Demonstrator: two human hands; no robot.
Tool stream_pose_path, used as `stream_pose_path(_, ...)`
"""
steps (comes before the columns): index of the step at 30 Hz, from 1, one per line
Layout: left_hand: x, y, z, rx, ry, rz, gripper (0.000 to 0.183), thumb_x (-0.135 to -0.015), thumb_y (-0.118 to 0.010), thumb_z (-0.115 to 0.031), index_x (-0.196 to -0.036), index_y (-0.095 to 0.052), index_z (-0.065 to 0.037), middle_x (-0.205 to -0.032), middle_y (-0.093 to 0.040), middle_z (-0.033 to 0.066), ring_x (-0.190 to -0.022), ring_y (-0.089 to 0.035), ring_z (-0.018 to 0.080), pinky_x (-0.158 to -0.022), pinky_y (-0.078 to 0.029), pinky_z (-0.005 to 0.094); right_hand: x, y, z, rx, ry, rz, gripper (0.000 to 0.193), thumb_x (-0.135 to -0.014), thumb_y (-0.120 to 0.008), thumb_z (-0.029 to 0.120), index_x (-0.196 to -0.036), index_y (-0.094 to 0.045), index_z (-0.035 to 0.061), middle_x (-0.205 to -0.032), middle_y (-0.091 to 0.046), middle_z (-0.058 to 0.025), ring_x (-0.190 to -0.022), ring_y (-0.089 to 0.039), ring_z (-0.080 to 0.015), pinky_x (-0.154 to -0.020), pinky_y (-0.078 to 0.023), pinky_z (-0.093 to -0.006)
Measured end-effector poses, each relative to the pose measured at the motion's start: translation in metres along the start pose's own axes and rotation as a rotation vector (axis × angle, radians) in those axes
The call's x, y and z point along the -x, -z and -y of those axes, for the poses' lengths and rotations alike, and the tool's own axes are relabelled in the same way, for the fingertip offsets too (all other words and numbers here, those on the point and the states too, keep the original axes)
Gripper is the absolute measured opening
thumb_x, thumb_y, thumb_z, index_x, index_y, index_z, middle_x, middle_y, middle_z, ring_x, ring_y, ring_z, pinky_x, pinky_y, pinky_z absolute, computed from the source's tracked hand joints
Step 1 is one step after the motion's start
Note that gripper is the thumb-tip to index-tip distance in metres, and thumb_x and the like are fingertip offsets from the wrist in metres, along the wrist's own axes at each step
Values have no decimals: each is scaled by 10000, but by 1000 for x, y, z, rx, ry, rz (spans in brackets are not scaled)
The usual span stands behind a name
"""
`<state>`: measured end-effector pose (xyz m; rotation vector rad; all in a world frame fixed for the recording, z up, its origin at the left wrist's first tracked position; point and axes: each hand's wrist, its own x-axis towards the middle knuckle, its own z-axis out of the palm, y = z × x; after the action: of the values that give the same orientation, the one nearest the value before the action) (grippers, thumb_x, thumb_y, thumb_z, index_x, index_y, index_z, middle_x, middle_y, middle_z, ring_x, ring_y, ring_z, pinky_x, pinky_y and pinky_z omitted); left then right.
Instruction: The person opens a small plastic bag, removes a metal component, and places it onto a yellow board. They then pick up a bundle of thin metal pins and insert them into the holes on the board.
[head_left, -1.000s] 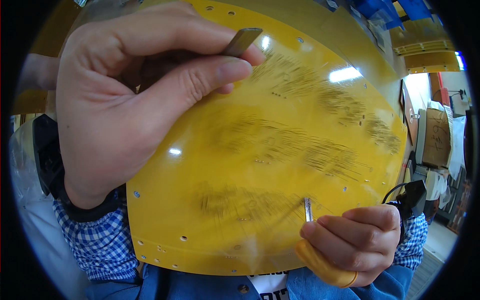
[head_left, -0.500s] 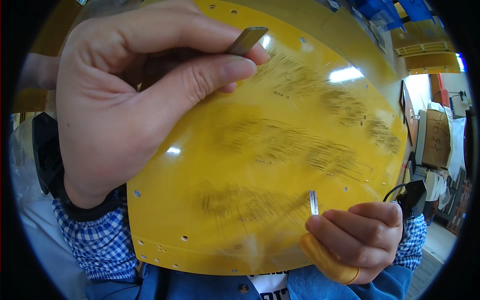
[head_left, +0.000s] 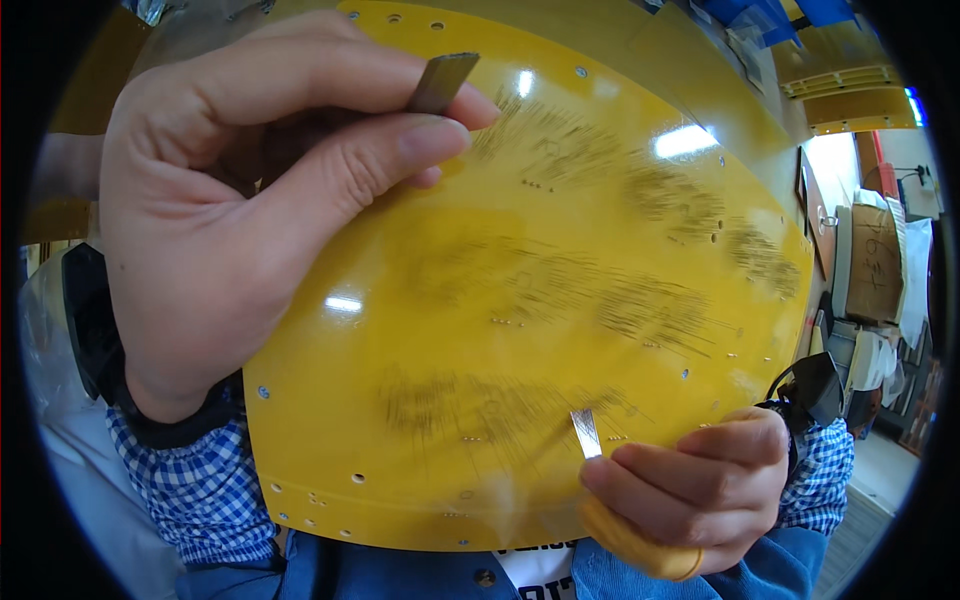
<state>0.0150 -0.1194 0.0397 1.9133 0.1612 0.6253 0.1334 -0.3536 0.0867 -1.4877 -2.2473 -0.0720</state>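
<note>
My left hand (head_left: 215, 190) is raised at the upper left, thumb and index finger pinching a flat grey metal strip (head_left: 443, 83). Its squared end sticks up past the fingertips; the rest is hidden in the hand. At the lower right, my right hand (head_left: 695, 490) has its fingers curled round a narrow shiny metal strip (head_left: 585, 434), whose flat end shows above the board. A yellow finger cot (head_left: 640, 540) covers its thumb. Below both hands lies a large glossy yellow board (head_left: 400, 330) with dark streaky lines and small holes.
Black devices are strapped at my left wrist (head_left: 90, 320) and right wrist (head_left: 820, 390). Blue bins (head_left: 765, 20) stand at the far right, and a cardboard box (head_left: 872, 265) is beyond the board's right side. Light glares off the board.
My left hand has shifted a little left with its strip. The right hand has moved slightly left and down, and its strip has turned, showing a broader face.
</note>
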Motion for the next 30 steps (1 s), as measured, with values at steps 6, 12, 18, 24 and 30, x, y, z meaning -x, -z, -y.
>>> stream_pose_path(6,4,5,6,-43,-20,1,90,-831,-623,62,-899,-663,19,-921,-654,142,-786,-620,150,-685,-530,223,-1,-4,0,161,-83,-41,89,-755,-618,156,-813,-672,197,-897,-696,90,-701,-554,-25,-634,-321,-224)
stream_pose_path(12,-4,-3,-27,9,42,55,82,-833,-621,62,-895,-656,21,-927,-655,146,-778,-621,149,-682,-530,221,5,-7,3,224,28,-99,85,-743,-643,172,-805,-679,218,-903,-695,102,-722,-539,-24,-648,-304,-216)
stream_pose_path(18,-3,-2,-26,-37,115,37,75,-834,-621,61,-888,-655,22,-926,-656,143,-776,-621,146,-681,-531,219,0,-2,-8,-172,-129,-66,68,-751,-661,153,-792,-701,190,-872,-699,63,-698,-549,-26,-610,-303,-223)
stream_pose_path(24,-6,-5,-29,-47,141,40,67,-834,-621,61,-879,-653,23,-926,-658,138,-773,-621,143,-680,-531,216,-2,9,6,-130,-46,86,129,-749,-606,23,-793,-687,113,-888,-688,-13,-761,-674,-129,-654,-492,-196)
stream_pose_path(30,-1,-2,-27,-102,227,14,59,-835,-621,60,-871,-652,25,-925,-660,134,-770,-621,139,-678,-532,213,-5,5,5,-27,-125,3,76,-752,-623,98,-772,-668,155,-863,-693,42,-711,-614,-58,-603,-381,-212)
